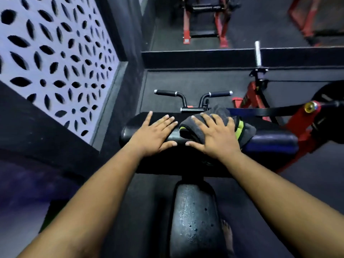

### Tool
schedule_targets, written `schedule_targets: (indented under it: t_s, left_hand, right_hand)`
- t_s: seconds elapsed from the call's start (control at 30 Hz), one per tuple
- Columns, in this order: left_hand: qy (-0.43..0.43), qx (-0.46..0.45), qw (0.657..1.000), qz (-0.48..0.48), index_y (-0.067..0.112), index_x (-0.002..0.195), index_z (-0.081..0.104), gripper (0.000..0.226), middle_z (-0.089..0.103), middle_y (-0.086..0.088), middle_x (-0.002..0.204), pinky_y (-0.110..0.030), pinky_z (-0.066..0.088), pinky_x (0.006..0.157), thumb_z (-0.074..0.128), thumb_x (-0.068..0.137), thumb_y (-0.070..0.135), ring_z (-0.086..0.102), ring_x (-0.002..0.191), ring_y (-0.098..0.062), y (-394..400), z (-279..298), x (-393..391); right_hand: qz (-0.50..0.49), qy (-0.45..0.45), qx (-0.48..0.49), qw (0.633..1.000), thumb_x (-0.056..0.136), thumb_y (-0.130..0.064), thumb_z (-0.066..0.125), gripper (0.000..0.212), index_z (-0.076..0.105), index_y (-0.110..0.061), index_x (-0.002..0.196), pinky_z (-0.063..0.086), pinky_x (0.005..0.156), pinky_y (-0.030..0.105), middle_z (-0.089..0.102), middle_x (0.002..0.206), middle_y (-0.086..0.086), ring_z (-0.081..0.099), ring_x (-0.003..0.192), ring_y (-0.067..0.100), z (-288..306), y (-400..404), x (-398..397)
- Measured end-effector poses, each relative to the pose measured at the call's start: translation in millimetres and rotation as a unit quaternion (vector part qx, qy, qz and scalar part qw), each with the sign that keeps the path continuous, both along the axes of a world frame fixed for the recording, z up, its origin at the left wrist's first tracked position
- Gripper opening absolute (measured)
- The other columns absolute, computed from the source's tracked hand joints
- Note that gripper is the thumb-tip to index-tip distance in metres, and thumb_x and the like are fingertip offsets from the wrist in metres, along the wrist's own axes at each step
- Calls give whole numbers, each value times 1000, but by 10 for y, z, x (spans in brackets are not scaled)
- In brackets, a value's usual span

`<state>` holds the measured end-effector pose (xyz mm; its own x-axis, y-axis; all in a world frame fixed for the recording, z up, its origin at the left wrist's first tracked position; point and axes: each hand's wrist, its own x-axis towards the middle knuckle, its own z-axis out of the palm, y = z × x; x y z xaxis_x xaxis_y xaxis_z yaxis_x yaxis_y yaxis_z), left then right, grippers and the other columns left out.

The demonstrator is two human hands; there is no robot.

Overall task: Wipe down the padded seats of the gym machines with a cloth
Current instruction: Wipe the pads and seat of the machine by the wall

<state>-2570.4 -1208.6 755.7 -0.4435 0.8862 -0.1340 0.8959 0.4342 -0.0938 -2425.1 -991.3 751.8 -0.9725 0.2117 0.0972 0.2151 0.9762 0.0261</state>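
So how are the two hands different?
The right hand lies flat on the grey cloth, pressing it onto the black pad. The left hand has no cloth; it rests bare on the pad. The left hand is nearer the pad's rounded end. Both lie palm down with straight, spread fingers.

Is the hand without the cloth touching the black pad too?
Touching. The head view shows the left hand lying flat with straight fingers on the black pad, no gap under it, beside the right hand pressing the grey cloth.
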Motion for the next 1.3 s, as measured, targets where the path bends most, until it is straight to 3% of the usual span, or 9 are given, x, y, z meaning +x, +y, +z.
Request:
schedule_targets:
  t_s: [0.1, 0.27, 0.43, 0.67, 0.8, 0.97, 1.13, 1.2, 1.3]
  left_hand:
    - [1, 34, 999, -21, 22, 163, 18, 88, 19, 1, 171, -60, 2, 126, 5, 94, 75, 11, 158, -16, -41, -52, -9]
    - [-5, 57, 998, -39, 22, 163, 19, 86, 21, 1, 170, -57, 5, 127, 7, 96, 74, 15, 158, -17, -52, -97, -56]
    - [-34, 61, 996, -48, 25, 164, 9, 83, 12, 5, 172, -56, 1, 127, 7, 96, 72, 7, 159, -15, -27, -103, -123]
    - [-147, 3, 982, -118, 23, 161, -14, 90, -20, 12, 166, -52, 0, 128, 5, 85, 67, -19, 154, -7, -82, 50, -268]
    - [-253, -3, 950, -184, 16, 159, -17, 99, -22, 8, 164, -42, -1, 129, 16, 79, 65, -17, 153, -7, -61, 116, -468]
    - [-456, 55, 877, -143, 18, 162, -8, 90, -7, 7, 169, -35, 4, 130, 38, 87, 35, -1, 156, -6, -77, 142, -697]
    - [-242, 27, 901, -359, 13, 163, 1, 91, 0, 9, 167, -42, 0, 129, 31, 94, 64, -1, 154, -2, -331, 52, -927]
    - [-222, 40, 903, -367, 12, 163, 1, 93, -1, 12, 167, -51, 1, 128, 32, 94, 65, 2, 156, -5, -375, 7, -946]
    - [-246, 51, 899, -359, 16, 163, -4, 93, 4, 0, 172, -62, 12, 125, 30, 95, 70, 13, 158, -23, -302, -6, -932]
  right_hand:
    - [-26, -8, -5, 1000, 78, -97, 22, 96, 30, -43, 157, 22, 114, 65, 40, 161, -3, 35, 147, 25, 42, -34, 0]
    - [-123, -11, -9, 992, 77, -99, 14, 95, 27, -49, 157, -4, 108, 83, 34, 165, -7, 23, 154, 26, 52, -152, -14]
    - [-224, 28, -50, 973, 82, -91, 4, 89, 29, -48, 156, 0, 109, 82, 29, 167, -7, 21, 154, 28, -13, -304, -85]
    - [-341, 147, -128, 920, 99, -67, 17, 65, 28, -44, 158, 7, 117, 71, 22, 169, -5, 20, 154, 26, -210, -993, -150]
    - [-439, 230, -175, 851, 97, -62, 30, 68, 20, -42, 161, 20, 114, 69, 11, 172, -7, 13, 156, 25, -442, -1614, -369]
    - [-555, 354, -267, 704, 96, -63, 31, 74, 1, -44, 161, 35, 111, 61, 4, 173, -2, 19, 155, 31, -683, -2736, -1033]
    - [-570, 439, -349, 601, 97, -72, 16, 69, -17, -54, 154, 20, 116, 69, -22, 169, -9, -7, 158, 26, -824, -3243, -1472]
    - [-570, 466, -365, 570, 93, -69, 24, 72, -19, -61, 150, 8, 113, 77, -31, 165, -15, -21, 156, 22, -801, -3047, -1442]
    - [-564, 508, -360, 543, 90, -66, 32, 75, 0, -54, 157, 4, 107, 82, -25, 167, -14, -22, 156, 24, -721, -2709, -1331]
